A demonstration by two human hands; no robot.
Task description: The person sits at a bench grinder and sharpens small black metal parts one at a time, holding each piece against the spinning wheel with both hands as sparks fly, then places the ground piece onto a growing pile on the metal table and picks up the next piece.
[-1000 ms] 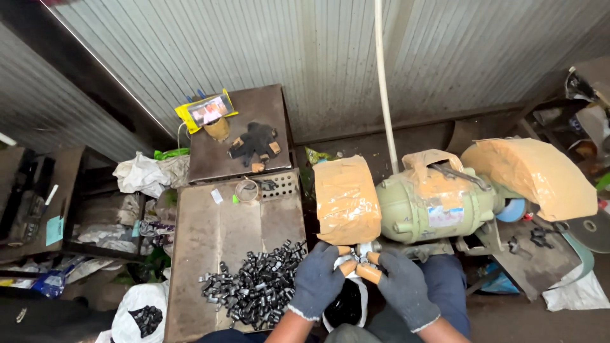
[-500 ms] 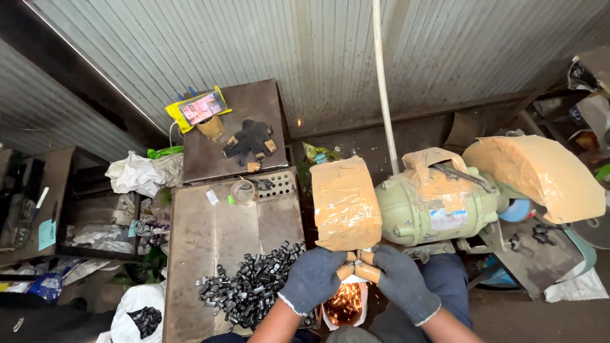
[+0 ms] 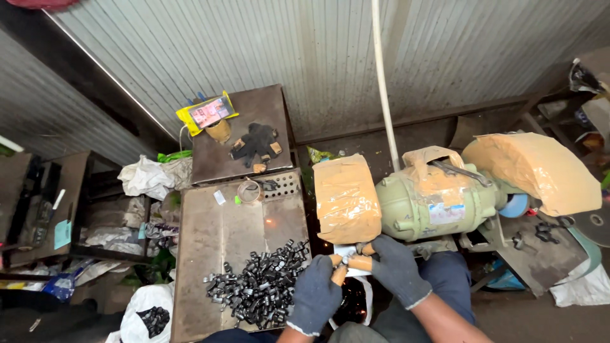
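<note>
Steel everywhere in this frame. Left to right:

- Far left: white plastic bag [image 3: 147,178] bunched beside a dark shelf, and lower down a second bag [image 3: 145,314] with dark pieces in it.
- Rusty metal tabletop [image 3: 216,238] carries a heap of small dark metal parts [image 3: 264,289] at its near right corner. Short tube-like pieces, loosely piled, some touching the left hand's glove.
- Behind it, a raised plate holds a phone in a yellow case [image 3: 207,112] and a spare pair of gloves [image 3: 256,142].
- Left hand [image 3: 316,297]: grey knit glove, fingers curled closed, tan fingertips pinching a small workpiece [image 3: 348,256]. Piece is mostly hidden, so exact shape unclear.
- Right hand [image 3: 398,269]: same glove type, also closed on the same workpiece from the other side, fingertips touching the left's.
- Workpiece sits just below the taped-over guard [image 3: 346,198] of the green bench grinder [image 3: 438,202]. Faint orange specks show under the hands.
- Far right: second taped guard [image 3: 537,170], loose discs nearby.

Handling judgement: piece looks rigid steel, light, small enough to slip. Likely hot and burred at the ground end. Two-handed pinch on the far end, away from the wheel, seems the sensible hold. Gloves give grip, little feel.
</note>
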